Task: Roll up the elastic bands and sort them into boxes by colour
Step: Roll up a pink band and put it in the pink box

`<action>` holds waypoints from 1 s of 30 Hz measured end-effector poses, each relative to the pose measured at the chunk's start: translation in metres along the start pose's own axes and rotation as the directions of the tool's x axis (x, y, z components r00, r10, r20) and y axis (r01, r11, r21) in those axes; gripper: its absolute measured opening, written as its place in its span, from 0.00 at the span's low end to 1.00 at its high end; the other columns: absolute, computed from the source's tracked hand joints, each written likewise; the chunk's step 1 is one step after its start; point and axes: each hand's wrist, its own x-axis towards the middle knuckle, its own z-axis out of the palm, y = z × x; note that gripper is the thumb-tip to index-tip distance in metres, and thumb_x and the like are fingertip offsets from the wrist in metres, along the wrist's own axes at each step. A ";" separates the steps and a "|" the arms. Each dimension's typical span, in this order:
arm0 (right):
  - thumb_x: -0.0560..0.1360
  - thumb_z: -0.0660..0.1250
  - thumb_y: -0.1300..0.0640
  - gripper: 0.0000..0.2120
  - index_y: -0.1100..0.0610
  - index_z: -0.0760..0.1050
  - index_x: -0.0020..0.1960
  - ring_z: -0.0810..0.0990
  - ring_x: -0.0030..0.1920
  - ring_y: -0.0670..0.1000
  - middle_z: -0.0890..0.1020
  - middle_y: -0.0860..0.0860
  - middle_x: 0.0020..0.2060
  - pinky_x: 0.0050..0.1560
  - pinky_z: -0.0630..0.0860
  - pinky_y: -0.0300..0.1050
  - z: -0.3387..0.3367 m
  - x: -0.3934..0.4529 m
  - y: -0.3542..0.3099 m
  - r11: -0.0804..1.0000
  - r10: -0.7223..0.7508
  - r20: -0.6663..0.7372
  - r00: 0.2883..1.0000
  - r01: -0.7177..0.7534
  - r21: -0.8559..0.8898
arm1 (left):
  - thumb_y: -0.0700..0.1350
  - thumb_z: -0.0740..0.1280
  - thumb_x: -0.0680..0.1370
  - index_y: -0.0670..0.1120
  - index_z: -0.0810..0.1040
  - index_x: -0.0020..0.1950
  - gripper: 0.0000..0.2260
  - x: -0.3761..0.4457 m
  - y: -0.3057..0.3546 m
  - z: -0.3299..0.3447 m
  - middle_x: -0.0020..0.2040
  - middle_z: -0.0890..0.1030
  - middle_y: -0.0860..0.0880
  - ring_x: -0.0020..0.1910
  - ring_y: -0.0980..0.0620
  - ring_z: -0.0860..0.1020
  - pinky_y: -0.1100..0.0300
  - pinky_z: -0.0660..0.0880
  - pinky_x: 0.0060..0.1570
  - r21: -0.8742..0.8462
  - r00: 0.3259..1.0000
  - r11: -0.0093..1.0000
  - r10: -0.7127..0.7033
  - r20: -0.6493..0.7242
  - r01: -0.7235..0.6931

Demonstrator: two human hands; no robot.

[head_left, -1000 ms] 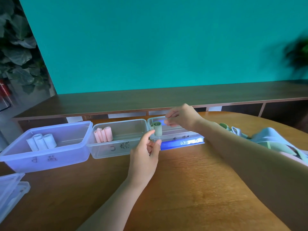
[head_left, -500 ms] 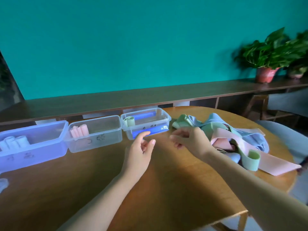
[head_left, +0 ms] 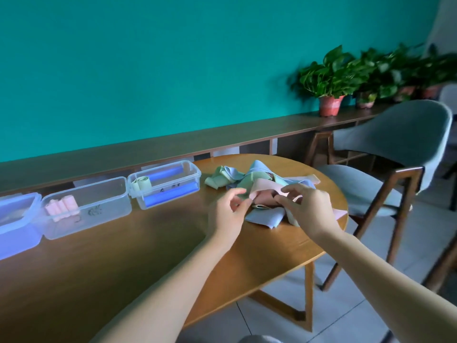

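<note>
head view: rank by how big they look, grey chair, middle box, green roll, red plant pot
1. grey chair, nearer, so its lead is partly perspective
2. middle box
3. red plant pot, farther off, so unsure against the roll
4. green roll

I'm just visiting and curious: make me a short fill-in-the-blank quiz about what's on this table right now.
1. Both hands, the left hand and the right hand, grip a loose band whose colour is ____.
2. The pink rolls lie in the ____ of the three boxes.
3. The green roll lies in the box nearest the ____ of unrolled bands.
4. Beside the round table stands a grey ____.

Missing words: pink; middle; pile; chair
</note>
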 end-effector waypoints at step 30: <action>0.76 0.73 0.45 0.06 0.42 0.77 0.42 0.77 0.43 0.46 0.78 0.40 0.41 0.48 0.73 0.41 -0.017 0.101 -0.067 0.961 -0.202 0.351 0.914 0.116 0.251 | 0.43 0.71 0.78 0.51 0.85 0.44 0.05 0.081 0.123 -0.071 0.35 0.84 0.51 0.31 0.60 0.82 0.60 0.80 0.33 0.252 0.965 0.953 0.212 -0.157 -0.168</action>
